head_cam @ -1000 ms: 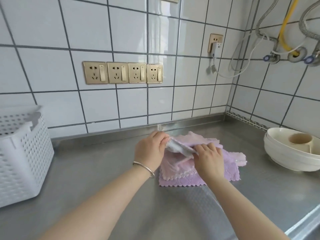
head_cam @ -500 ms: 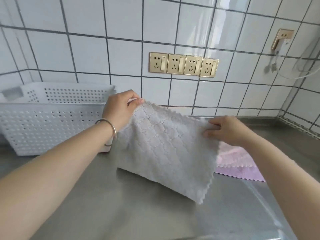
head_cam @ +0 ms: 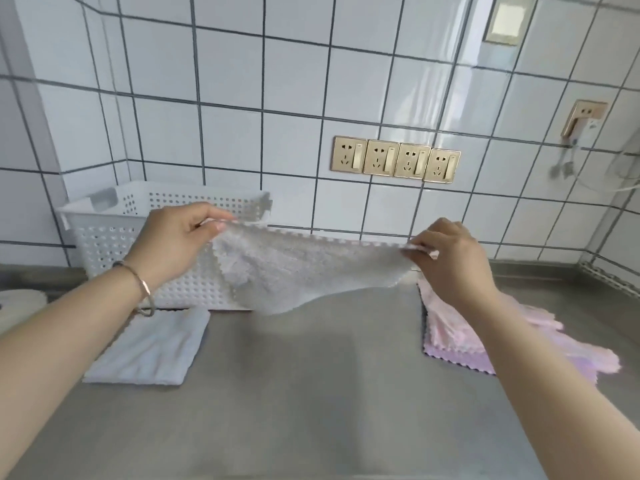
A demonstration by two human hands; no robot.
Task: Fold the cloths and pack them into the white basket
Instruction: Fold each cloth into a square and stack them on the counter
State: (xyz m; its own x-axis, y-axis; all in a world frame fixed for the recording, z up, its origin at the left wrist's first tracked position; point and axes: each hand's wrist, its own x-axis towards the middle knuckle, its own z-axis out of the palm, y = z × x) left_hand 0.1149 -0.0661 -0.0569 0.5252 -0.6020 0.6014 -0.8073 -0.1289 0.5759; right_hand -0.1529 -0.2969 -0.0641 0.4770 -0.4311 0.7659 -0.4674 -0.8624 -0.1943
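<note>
A grey cloth (head_cam: 294,271) stretched in the air, ready for its first fold.

The left hand (head_cam: 175,244) and right hand (head_cam: 450,259) each pinch a top corner, so the cloth hangs above the counter (head_cam: 311,393), in front of the white basket (head_cam: 114,237) at ten o'clock. The next move likely calls for laying it flat or bringing the corners together evenly. A folded cloth (head_cam: 149,348) lies at eight o'clock; the pink pile (head_cam: 450,337) at four o'clock is partly hidden by the right arm, and the basket's inside cannot be seen.
</note>
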